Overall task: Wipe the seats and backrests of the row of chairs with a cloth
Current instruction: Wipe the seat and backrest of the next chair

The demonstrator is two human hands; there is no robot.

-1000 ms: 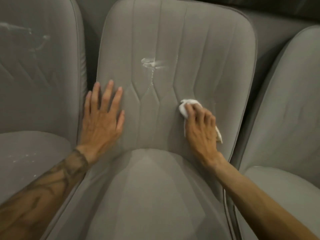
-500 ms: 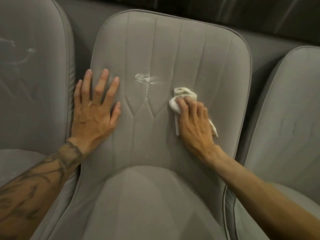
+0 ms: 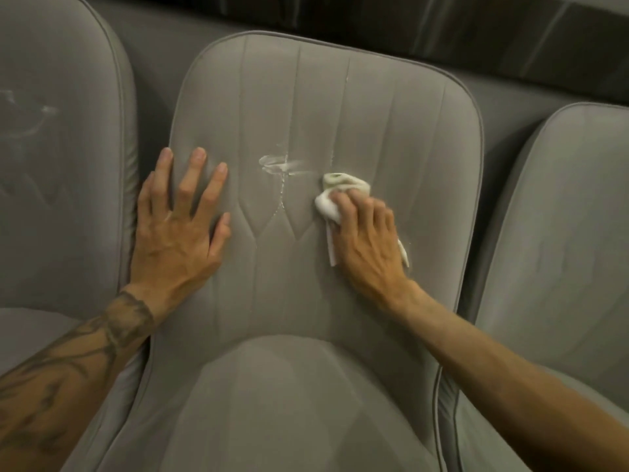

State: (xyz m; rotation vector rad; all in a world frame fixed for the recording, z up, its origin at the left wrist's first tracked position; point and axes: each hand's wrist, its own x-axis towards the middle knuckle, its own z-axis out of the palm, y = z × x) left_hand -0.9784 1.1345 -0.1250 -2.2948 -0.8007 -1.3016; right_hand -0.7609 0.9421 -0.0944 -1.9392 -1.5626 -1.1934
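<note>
The right hand (image 3: 367,240) has a white cloth (image 3: 328,207) bunched under bent fingers and pressed against the backrest (image 3: 391,131) of the middle chair, a little right of its centre. Just left of the cloth sits a pale smear (image 3: 275,165), with a thin run trailing down the stitching. That looks like the job in hand. The left hand (image 3: 177,233) lies flat near the backrest's left edge with its fingers spread wide, holding nothing and bracing the chair.

To do it well, I'd sweep the cloth leftward across the smear with firm, even pressure, then follow the run down the seam — the stitched grooves will likely trap residue. Turning the wad to a clean face would help, since its top fold looks soiled. The bracing hand should press hard enough that the backrest doesn't rock.

The covering is grey, smooth and padded, with vertical seams that meet in points lower down. The seat (image 3: 272,403) below shows no marks I can make out. The chair on the left (image 3: 61,165) has faint streaks on its backrest; the chair on the right (image 3: 561,216) looks plain. Behind the row runs a dark wall (image 3: 408,25), dimly lit.
</note>
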